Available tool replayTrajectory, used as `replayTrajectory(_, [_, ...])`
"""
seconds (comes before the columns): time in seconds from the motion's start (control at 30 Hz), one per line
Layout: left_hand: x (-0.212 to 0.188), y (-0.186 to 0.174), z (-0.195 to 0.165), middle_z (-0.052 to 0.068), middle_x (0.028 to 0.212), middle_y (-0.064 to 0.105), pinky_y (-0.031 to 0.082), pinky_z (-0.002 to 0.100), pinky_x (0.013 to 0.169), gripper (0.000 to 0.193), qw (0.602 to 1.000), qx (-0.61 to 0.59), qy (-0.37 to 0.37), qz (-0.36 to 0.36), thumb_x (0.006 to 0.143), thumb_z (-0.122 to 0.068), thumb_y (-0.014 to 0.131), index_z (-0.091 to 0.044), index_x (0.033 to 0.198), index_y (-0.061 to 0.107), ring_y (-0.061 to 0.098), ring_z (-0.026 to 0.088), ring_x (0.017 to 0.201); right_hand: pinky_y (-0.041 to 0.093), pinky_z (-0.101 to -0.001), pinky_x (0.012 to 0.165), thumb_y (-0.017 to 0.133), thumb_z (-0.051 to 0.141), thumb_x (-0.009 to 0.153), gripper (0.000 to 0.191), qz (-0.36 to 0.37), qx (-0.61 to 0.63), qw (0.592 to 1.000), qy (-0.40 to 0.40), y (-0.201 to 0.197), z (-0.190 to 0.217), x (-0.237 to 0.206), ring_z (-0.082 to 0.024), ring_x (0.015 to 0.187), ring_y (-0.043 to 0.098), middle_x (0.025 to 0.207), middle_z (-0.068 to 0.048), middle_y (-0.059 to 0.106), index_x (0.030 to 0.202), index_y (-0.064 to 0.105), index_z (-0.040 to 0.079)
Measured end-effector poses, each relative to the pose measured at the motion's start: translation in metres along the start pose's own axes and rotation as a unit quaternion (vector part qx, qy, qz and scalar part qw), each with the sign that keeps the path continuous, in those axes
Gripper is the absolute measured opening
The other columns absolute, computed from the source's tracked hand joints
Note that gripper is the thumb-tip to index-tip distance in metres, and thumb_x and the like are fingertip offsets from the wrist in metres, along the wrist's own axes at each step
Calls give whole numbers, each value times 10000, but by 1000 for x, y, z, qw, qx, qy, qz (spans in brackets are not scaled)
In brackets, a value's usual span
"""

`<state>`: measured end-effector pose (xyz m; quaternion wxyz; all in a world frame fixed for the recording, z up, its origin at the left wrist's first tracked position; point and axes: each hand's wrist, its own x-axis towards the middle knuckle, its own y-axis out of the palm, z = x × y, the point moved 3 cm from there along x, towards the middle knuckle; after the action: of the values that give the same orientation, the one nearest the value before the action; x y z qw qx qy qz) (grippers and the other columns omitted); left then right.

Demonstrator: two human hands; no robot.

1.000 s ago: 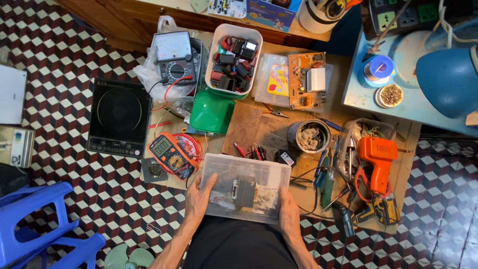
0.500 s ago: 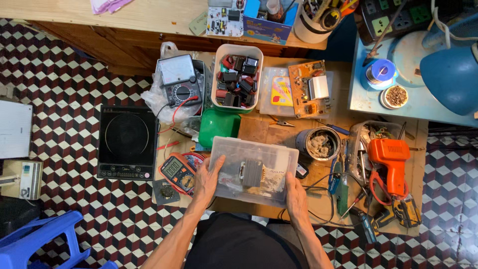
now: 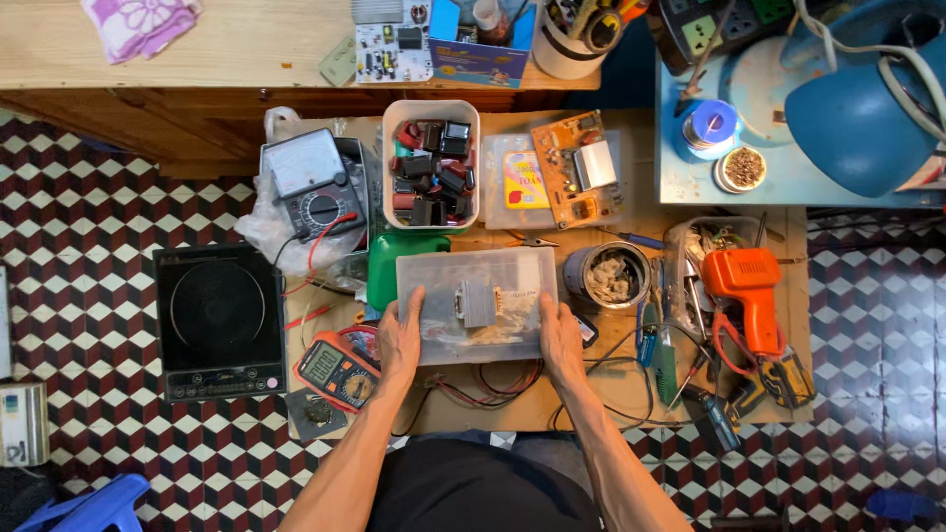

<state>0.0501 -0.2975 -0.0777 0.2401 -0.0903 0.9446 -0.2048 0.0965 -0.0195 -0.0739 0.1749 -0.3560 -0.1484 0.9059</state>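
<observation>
Gripping: your left hand [image 3: 399, 340] and right hand [image 3: 562, 340] clasp the clear plastic box [image 3: 478, 303] by its ends — fingers wrapped.
Box: now farther up the wooden board [image 3: 591, 394] than before, beside the green funnel [image 3: 386, 264].
Beyond: white parts bin [image 3: 431, 108] — unmoved.

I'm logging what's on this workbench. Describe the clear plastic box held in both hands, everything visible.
The clear plastic box is a shallow rectangular container of translucent, slightly cloudy plastic, lying flat with its long side left to right. Through it show a grey metal block-shaped part near the middle and pale small pieces. The left hand grips its left end, the right hand its right end. It sits above the wooden board, over red and black wires, just beside a green object.
</observation>
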Motion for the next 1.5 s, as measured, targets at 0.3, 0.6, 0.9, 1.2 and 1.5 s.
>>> replayTrajectory(0.3, [-8, 16, -13, 202, 1074, 712, 500, 419, 891, 802, 999, 15, -36, 0, 884, -699, 587, 38, 1187, 673, 672, 322, 1007, 473, -347, 974, 594, 419, 941, 570, -12, 144, 989, -26, -59, 46, -70, -227, 1160, 631, 1266, -134, 682, 1348, 583, 20])
replayTrajectory(0.6, [-34, 8, -34, 191, 1174, 695, 504, 393, 907, 735, 996, 74, -43, -39, 894, -504, 680, 0, 1400, 506, 669, 292, 1060, 479, -394, 790, 348, 471, 1165, 668, 256, 566, 676, -397, -188, 130, -216, -219, 634, 617, 639, -75, 595, 704, 594, 54])
replayTrajectory(0.9, [-129, 110, -142, 129, 1056, 724, 554, 380, 868, 204, 939, 89, 294, 154, 967, -152, 669, -68, 1149, 709, 711, 291, 991, 439, -417, 810, 336, 532, 1139, 704, 279, 570, 687, -353, -226, 84, -198, -237, 638, 580, 637, -79, 562, 684, 579, 52])
replayTrajectory(1.2, [-96, 244, -163, 146, 1050, 699, 567, 447, 777, 199, 846, 156, 439, 258, 930, -77, 666, -51, 1123, 709, 690, 373, 910, 399, -440, 831, 325, 592, 1113, 744, 262, 582, 714, -289, -270, 66, -191, -255, 642, 542, 634, -82, 529, 663, 565, 51])
replayTrajectory(1.5, [-81, 267, -147, 171, 896, 682, 550, 502, 729, 182, 838, 298, 376, 260, 857, -194, 776, -26, 827, 714, 679, 392, 856, 359, -464, 851, 313, 653, 1087, 787, 230, 589, 750, -197, -286, 43, -161, -273, 647, 505, 632, -86, 497, 642, 550, 49])
